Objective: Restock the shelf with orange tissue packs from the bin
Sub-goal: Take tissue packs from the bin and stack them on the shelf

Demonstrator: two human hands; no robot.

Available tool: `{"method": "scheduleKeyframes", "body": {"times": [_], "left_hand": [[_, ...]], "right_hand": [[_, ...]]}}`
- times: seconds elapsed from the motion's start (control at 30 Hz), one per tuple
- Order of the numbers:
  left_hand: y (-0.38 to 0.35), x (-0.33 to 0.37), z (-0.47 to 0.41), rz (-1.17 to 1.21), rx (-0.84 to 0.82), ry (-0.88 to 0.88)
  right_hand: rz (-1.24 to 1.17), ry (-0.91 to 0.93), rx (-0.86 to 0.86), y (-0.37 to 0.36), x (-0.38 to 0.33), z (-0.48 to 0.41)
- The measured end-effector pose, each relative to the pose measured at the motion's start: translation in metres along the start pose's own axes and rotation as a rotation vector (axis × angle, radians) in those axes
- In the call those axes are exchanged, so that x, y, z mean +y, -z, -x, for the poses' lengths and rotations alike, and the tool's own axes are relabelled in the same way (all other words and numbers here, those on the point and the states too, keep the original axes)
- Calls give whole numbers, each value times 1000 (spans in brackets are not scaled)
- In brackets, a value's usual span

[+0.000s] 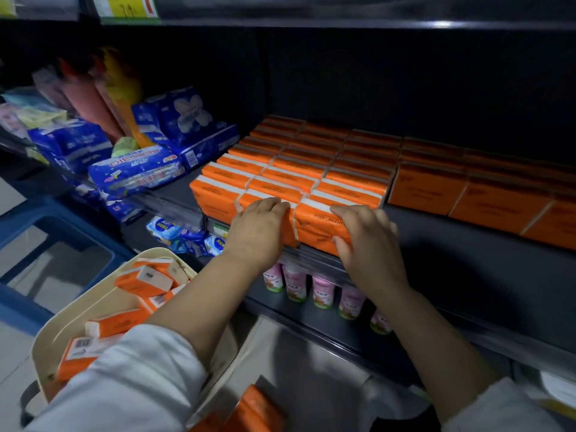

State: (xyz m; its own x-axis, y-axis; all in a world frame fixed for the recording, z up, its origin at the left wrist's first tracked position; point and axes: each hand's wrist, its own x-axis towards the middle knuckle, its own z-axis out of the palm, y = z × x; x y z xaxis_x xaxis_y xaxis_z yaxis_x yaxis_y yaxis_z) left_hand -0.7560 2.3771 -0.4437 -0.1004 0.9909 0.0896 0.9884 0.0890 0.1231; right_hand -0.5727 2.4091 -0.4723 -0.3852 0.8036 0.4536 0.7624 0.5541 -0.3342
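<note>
Blue pad packs (137, 169) at left; pink bottles (322, 289) lower down; yellow tag (131, 6) at top.

Shelf (467, 244): orange tissue packs (299, 169) in rows; blue pkgs (137, 171), prob. pads, left.

shelf (467, 244) R: bare strip | L: blue packs (137, 173) block | orange packs (296, 169) tight

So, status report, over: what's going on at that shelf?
Left hand, right hand each gripping a front-row pack. More packs in bin. Nothing blocking.
</note>
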Motion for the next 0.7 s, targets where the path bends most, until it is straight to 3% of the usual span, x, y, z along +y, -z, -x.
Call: {"method": "scheduleKeyframes", "body": {"times": [0.2,0.43,0.57,0.7], "left_hand": [[-4,-3,1,89,10,-19],[1,-4,8,60,-23,-28],[13,-18,27,68,121,23],[18,-47,67,-22,122,63]], "right_hand": [[67,-28,44,-16,4,2],[58,-38,-20,-9,0,3],[51,-25,-34,-4,-3,6],[1,68,51,1,-19,12]]}}
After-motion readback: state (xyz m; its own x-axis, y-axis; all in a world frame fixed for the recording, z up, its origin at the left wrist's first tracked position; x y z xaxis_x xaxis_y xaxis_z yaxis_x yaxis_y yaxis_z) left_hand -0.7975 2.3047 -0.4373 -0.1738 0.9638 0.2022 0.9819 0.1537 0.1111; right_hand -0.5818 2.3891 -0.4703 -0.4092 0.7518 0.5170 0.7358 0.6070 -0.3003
